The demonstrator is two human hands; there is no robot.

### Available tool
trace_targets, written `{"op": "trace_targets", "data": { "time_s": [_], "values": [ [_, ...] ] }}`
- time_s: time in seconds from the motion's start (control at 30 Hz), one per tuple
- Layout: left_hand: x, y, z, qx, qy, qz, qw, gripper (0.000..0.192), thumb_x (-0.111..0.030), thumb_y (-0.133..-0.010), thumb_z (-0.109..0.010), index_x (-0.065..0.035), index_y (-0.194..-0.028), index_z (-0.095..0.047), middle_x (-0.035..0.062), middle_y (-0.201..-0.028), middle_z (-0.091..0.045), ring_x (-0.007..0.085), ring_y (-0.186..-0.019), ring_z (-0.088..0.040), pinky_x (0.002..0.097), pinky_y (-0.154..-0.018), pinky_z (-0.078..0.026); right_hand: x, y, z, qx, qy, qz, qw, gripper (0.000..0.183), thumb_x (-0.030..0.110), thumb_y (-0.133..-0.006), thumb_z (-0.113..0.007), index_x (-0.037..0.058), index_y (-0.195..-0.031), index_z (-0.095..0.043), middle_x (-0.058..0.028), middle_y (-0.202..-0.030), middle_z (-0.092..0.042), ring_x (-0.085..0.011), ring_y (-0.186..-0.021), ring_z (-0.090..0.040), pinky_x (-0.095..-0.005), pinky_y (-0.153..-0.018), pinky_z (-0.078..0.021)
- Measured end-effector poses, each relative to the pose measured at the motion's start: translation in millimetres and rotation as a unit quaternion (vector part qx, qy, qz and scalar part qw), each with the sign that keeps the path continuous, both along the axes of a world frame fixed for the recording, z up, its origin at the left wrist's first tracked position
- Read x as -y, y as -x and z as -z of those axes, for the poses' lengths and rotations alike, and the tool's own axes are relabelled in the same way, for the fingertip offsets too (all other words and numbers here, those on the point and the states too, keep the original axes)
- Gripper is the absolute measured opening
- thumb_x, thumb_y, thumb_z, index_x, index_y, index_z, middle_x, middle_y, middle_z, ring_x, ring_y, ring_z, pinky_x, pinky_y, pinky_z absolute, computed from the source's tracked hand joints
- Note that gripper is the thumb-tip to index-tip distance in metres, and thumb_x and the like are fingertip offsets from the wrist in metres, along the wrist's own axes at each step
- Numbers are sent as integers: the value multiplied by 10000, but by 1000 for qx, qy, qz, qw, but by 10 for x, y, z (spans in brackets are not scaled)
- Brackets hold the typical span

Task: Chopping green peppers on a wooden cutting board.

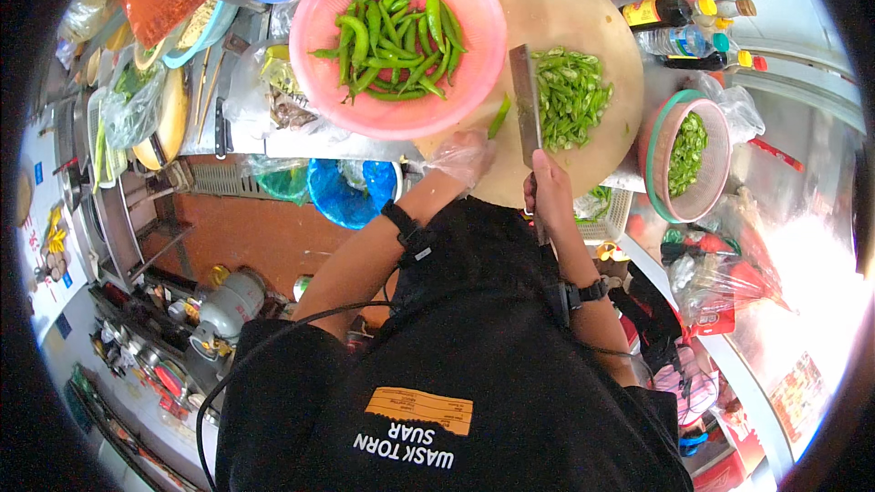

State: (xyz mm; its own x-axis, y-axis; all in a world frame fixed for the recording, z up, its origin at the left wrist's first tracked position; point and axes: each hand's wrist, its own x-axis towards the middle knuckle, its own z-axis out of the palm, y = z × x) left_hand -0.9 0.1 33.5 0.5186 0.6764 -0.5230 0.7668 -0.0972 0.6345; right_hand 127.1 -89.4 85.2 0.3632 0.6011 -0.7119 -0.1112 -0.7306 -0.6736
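My right hand grips the handle of a cleaver, whose blade points away from me over a round cutting board. Against the blade's right side lies a heap of sliced green chili peppers. My left hand, in a clear plastic glove, is at the board's near left edge. Just beyond its fingers is a single green chili pepper; whether the fingers hold anything is unclear. A pink plastic basket with whole green chili peppers overlaps the board's left side.
At right stands a pink colander holding pepper slices, with several sauce bottles beyond it. A blue-lined bucket sits below the counter's left edge. A knife lies at left; a gas cylinder stands on the floor.
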Motion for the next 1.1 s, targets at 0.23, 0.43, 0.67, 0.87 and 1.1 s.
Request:
{"op": "trace_targets", "data": {
  "time_s": [0.23, 0.43, 0.67, 0.87, 1.1],
  "values": [
    [-90, -94, -47, -32, 54, -13, 998, 313, -294, -799, -465, -6, -889, -550, 248, -818, -572, 394, -779, -563, 460, -693, -436, -40, 14, 55, -6, -8, -20, 1000, 405, 411, -879, -409, 35, -976, -523, -6, -484, -405, -72, -375, -372, -221, -343, -311],
    [-99, -125, 275, 38, -6, -31, 999, 311, -287, -788, -462, -9, -894, -555, 234, -818, -579, 365, -768, -574, 442, -676, -435, -7, 31, 78, -9, -6, -18, 1000, 401, 418, -881, -398, 42, -947, -522, -7, -487, -406, -75, -380, -376, -221, -343, -314],
    [-171, -89, 452, -11, -1, -9, 1000, 321, -303, -789, -476, -2, -854, -566, 195, -745, -557, 308, -697, -550, 408, -660, -426, -31, 47, 33, -34, -22, -3, 999, 388, 419, -879, -398, 51, -918, -514, -11, -498, -411, -77, -379, -374, -219, -345, -301],
    [-230, -109, 253, 8, -58, 42, 997, 327, -312, -809, -466, -3, -846, -567, 166, -736, -562, 286, -650, -534, 402, -633, -423, 20, 44, 9, -26, -12, 17, 999, 389, 418, -880, -396, 49, -911, -514, -11, -500, -414, -77, -380, -377, -217, -348, -300],
    [-106, -184, 1000, 91, -67, -188, 976, 219, -227, -741, -502, -35, -763, -606, 152, -721, -593, 322, -667, -563, 410, -641, -447, -4, 71, -36, -9, -44, 7, 999, 404, 430, -885, -359, 61, -741, -440, -24, -496, -416, -102, -350, -388, -236, -328, -340]
  ]
}}
